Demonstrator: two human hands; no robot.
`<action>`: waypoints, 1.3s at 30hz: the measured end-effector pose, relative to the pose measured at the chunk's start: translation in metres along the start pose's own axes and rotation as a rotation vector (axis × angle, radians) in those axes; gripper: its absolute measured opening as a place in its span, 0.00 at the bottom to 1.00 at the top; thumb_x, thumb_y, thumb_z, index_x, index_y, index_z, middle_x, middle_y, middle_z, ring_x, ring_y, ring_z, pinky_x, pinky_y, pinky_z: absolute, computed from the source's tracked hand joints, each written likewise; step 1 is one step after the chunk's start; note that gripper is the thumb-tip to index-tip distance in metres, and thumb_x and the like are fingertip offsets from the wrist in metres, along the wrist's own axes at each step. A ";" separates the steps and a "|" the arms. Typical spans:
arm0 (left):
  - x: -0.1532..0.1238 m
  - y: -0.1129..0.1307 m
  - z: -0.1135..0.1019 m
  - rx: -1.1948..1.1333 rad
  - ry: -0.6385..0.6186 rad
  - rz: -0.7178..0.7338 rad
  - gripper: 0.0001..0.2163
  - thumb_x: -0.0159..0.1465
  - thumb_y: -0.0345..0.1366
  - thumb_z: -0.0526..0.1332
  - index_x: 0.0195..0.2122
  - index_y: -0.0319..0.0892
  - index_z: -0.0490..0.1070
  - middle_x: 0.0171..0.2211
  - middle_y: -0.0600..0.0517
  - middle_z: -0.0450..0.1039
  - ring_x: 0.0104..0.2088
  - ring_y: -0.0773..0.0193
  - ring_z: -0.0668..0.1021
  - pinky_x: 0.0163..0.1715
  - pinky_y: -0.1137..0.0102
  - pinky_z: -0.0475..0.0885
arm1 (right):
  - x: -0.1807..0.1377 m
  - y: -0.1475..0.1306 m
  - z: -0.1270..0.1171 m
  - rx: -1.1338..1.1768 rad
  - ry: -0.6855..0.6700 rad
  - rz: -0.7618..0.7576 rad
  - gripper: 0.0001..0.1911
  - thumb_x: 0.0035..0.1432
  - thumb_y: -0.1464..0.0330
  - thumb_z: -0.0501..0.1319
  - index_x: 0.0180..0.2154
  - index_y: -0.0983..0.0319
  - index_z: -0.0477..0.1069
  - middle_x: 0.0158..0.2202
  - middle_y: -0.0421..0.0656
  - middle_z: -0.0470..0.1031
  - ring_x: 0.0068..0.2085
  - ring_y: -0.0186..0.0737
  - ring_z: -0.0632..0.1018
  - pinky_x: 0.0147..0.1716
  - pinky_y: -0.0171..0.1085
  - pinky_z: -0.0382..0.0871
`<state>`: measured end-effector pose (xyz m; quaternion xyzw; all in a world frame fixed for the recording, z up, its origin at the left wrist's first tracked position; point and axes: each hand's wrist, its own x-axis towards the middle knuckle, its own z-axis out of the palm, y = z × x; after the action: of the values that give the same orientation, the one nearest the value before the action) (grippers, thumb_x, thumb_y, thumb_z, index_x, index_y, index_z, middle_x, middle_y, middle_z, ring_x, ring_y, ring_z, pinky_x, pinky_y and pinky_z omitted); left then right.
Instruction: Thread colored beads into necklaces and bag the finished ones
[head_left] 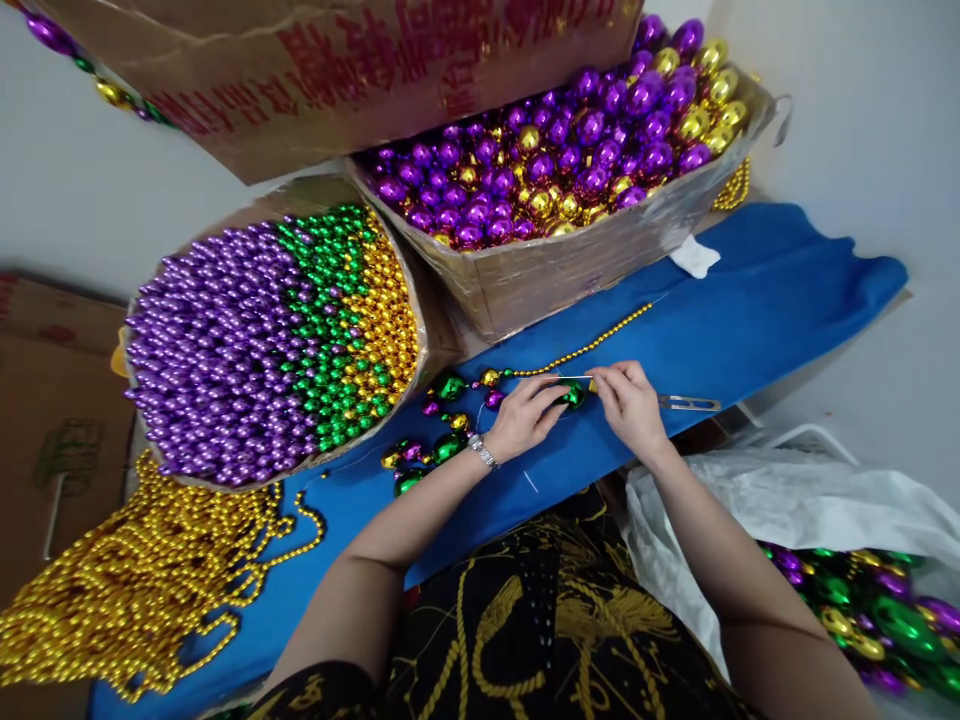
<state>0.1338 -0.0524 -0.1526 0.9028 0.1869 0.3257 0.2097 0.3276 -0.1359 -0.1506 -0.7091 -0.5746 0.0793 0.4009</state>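
Strung beads (448,447) in green, purple and gold are lying just left of our left hand's (521,413) fingers. We are facing those fingers toward our right hand's (632,405), and a shiny green bead (575,397) is sitting between them. Fingertips narrowed, we are pinching a thin white line (576,377) just above it.

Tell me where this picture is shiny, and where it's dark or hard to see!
Head view: bright glints on the purple balls and on the green ball by the left hand; head view: hardly any shine on the blue cloth; head view: the brown box at far left looks dim; head view: tiny details between the hands are too soft to make out.
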 end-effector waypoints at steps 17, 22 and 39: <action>0.010 0.008 -0.041 0.143 0.015 -0.249 0.10 0.71 0.34 0.53 0.44 0.40 0.74 0.38 0.48 0.80 0.37 0.64 0.81 0.39 0.70 0.76 | 0.077 0.000 0.004 -0.095 -0.469 0.062 0.25 0.69 0.53 0.46 0.38 0.60 0.76 0.37 0.46 0.79 0.40 0.41 0.78 0.42 0.37 0.69; 0.006 0.021 -0.034 -0.002 -0.123 -0.143 0.10 0.70 0.34 0.52 0.41 0.41 0.73 0.53 0.45 0.74 0.48 0.60 0.78 0.44 0.64 0.78 | 0.086 0.003 0.019 -0.175 -0.571 0.112 0.22 0.65 0.54 0.52 0.27 0.59 0.72 0.26 0.44 0.77 0.31 0.40 0.77 0.31 0.35 0.64; -0.019 0.030 0.000 0.296 -0.405 0.129 0.12 0.69 0.28 0.50 0.38 0.38 0.73 0.67 0.45 0.58 0.67 0.42 0.59 0.45 0.53 0.78 | 0.062 0.006 0.009 -0.114 -0.678 0.192 0.19 0.60 0.56 0.56 0.23 0.59 0.72 0.23 0.41 0.75 0.27 0.37 0.74 0.27 0.34 0.59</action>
<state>0.1258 -0.0865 -0.1476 0.9805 0.1287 0.1199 0.0872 0.3470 -0.0774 -0.1385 -0.7146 -0.6092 0.3150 0.1380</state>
